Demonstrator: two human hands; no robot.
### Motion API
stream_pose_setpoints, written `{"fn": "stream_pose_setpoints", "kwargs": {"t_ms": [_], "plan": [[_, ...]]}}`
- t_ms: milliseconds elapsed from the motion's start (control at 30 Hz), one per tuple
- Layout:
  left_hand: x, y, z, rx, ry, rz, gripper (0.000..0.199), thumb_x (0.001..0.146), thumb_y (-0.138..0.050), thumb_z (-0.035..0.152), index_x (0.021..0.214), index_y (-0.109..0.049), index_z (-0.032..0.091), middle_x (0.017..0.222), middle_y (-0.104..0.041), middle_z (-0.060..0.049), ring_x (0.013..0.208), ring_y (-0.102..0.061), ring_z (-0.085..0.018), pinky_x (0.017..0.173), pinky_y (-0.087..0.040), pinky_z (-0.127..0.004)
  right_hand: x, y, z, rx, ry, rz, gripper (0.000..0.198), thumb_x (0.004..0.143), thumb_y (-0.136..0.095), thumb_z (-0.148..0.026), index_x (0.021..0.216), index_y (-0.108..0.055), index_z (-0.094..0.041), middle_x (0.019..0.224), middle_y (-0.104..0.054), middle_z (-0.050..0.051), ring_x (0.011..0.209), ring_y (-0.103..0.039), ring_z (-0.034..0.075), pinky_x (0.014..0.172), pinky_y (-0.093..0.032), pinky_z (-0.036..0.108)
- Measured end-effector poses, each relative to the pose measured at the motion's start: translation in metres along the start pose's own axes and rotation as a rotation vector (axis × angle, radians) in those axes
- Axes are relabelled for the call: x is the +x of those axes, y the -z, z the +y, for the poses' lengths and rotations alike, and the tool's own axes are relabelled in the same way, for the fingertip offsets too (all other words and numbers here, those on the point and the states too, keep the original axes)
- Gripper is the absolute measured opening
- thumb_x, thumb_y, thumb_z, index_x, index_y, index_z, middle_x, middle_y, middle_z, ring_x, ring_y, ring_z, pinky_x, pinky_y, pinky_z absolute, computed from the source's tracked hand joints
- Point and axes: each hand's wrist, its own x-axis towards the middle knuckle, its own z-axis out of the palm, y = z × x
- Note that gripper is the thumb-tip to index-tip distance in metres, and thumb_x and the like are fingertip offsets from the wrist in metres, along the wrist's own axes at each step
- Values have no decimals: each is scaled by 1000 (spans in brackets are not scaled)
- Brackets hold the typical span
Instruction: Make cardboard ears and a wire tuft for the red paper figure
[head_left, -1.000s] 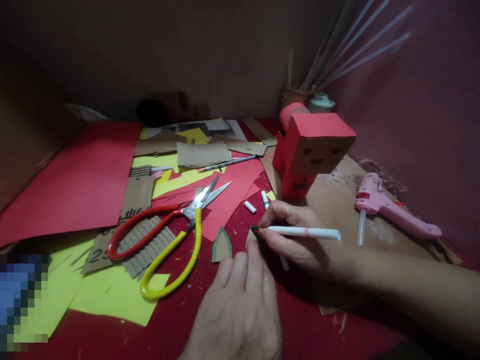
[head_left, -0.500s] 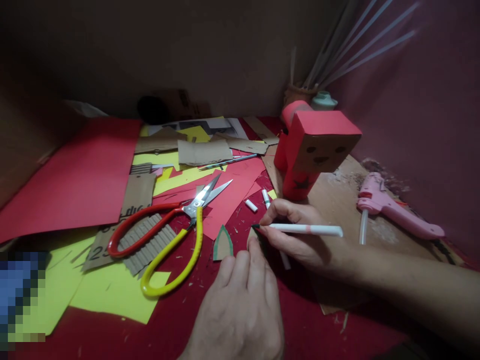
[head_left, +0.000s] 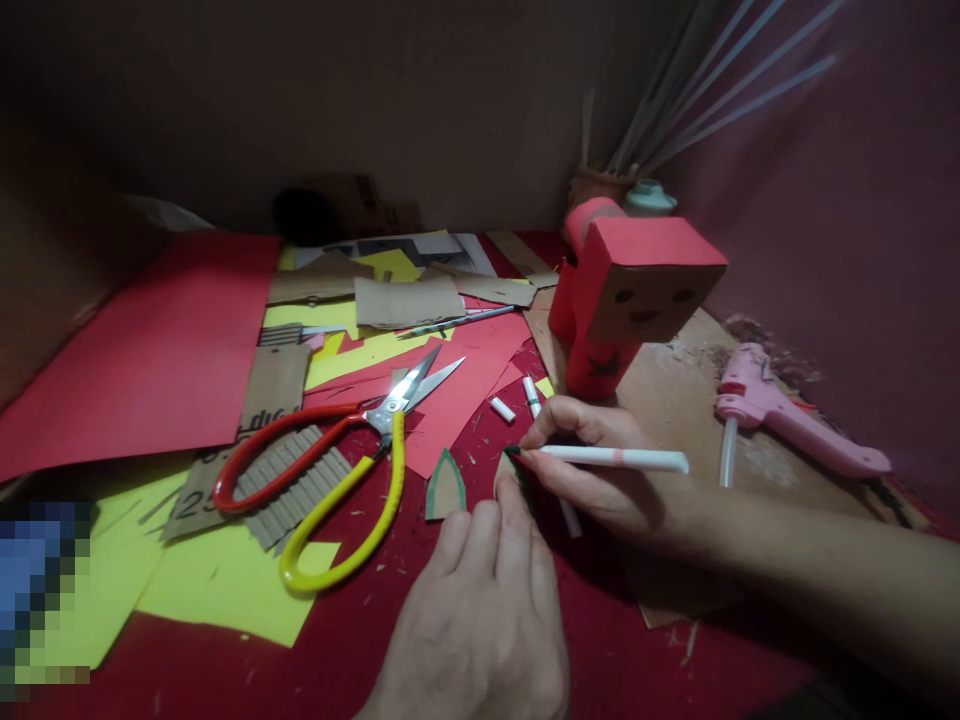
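My right hand [head_left: 600, 455] pinches a white felt-tip marker [head_left: 630, 458], its dark green tip on the edge of a small pointed cardboard piece [head_left: 505, 470]. My left hand [head_left: 487, 610] lies palm down with fingers stretched out, the index fingertip pressing that piece against the red surface; much of the piece is hidden under the fingers. Beside the left fingers rests a matching cardboard piece [head_left: 446, 488], edged in green. Another white marker [head_left: 532, 395] and a white cap [head_left: 502, 409] lie just beyond my hands.
Scissors [head_left: 390, 410] with red and yellow handles lie spread at left. A red paper-covered box figure [head_left: 637, 285] with a drawn face stands behind my right hand. A pink glue gun [head_left: 795, 415] is at right. Red sheets [head_left: 157, 340], yellow paper [head_left: 232, 585] and cardboard scraps [head_left: 409, 303] cover the left.
The view has shifted very slightly. Both hands, the marker and the cardboard pieces stay almost where they were.
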Motion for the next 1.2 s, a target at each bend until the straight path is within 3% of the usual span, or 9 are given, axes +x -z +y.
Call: {"fn": "stream_pose_setpoints", "kwargs": {"t_ms": [233,667,933,1100,1200], "plan": [[-1,1,1,-6,2,21,32,81,-44,10,102,-64,-5,104,-68,-29,77,-68,-35,71,-43,-43,-1,0,-1,85,-78,-55,7,85,-60,-18,80,-54,-17,62,-55,-5,53,-50,6,47,-41,15],[1,1,1,-3,1,5,33,80,-45,10,103,-63,-5,107,-67,-29,74,-68,-33,69,-42,-42,-2,-2,4,47,37,11,6,87,-58,-17,82,-56,-17,66,-54,-6,57,-48,5,49,-40,12],[0,1,2,-1,8,12,34,80,-44,11,104,-63,-5,107,-67,-29,74,-67,-33,71,-42,-43,-1,-3,4,5,12,17,9,84,-59,-15,78,-53,-18,64,-52,-5,55,-47,6,48,-39,15],[0,1,2,7,3,12,32,81,-44,11,101,-63,-4,103,-69,-27,74,-67,-33,71,-42,-42,-2,-2,0,85,-85,-71,6,86,-58,-18,81,-53,-18,58,-54,-6,47,-49,6,42,-38,15],[0,1,2,8,10,11,33,81,-43,11,102,-63,-4,104,-69,-27,73,-66,-31,70,-42,-42,-3,-2,1,72,-36,-41,7,85,-59,-17,80,-54,-17,61,-54,-5,51,-50,6,45,-39,15]]}}
